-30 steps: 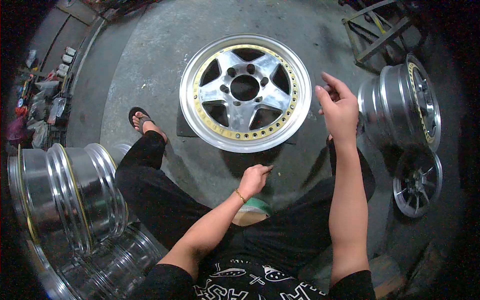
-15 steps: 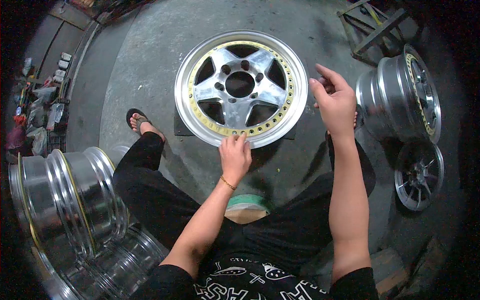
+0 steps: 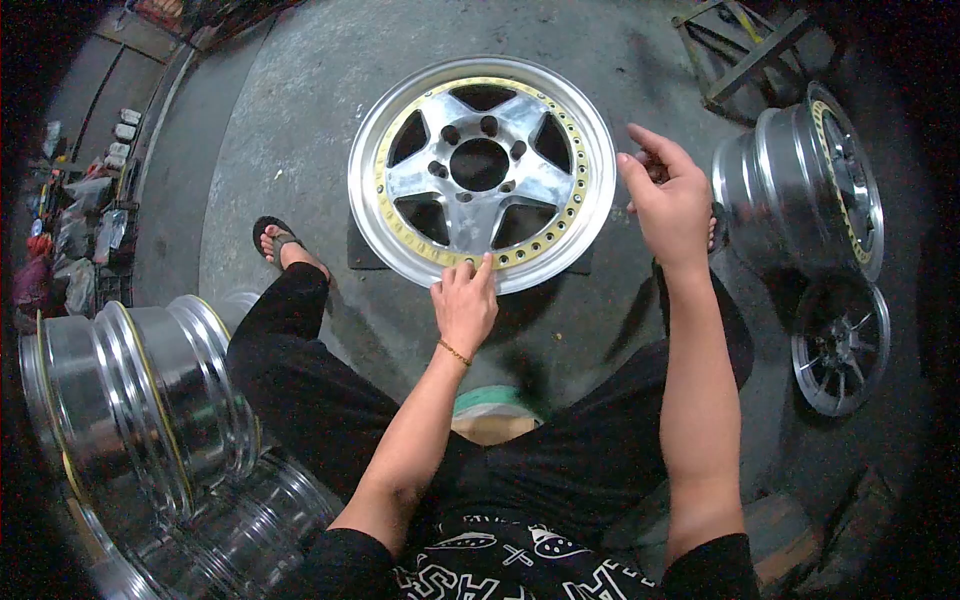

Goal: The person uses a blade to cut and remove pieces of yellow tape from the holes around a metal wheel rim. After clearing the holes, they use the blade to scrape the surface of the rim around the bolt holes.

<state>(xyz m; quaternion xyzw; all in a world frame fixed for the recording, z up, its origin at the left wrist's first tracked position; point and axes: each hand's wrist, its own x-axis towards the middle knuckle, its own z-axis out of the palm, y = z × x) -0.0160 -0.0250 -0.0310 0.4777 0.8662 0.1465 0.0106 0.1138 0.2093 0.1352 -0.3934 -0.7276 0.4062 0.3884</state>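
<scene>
A silver five-spoke wheel rim (image 3: 475, 220) lies face up on the floor before me, with a yellow ring of bolt holes (image 3: 545, 245) inside its lip. At the rim's near edge is my left hand (image 3: 465, 305). Its index finger reaches out onto the yellow ring; the other fingers are bent, and I see nothing held in them. Off the rim's right side, my right hand (image 3: 668, 205) hovers with thumb and index finger raised. Its remaining fingers curl round something small and dark that I cannot make out. Small bolts sit in several of the ring's holes.
Shiny wheel barrels (image 3: 150, 400) stand at the left, near my leg. To the right are another wheel (image 3: 790, 190) on its side and a dark spoked wheel face (image 3: 842, 348). A metal frame (image 3: 750, 60) stands at the back right. Bags and bottles (image 3: 100, 210) line the left wall.
My left index finger has straightened out onto the yellow ring, and the left hand has shifted slightly left. The right hand has hardly moved.
</scene>
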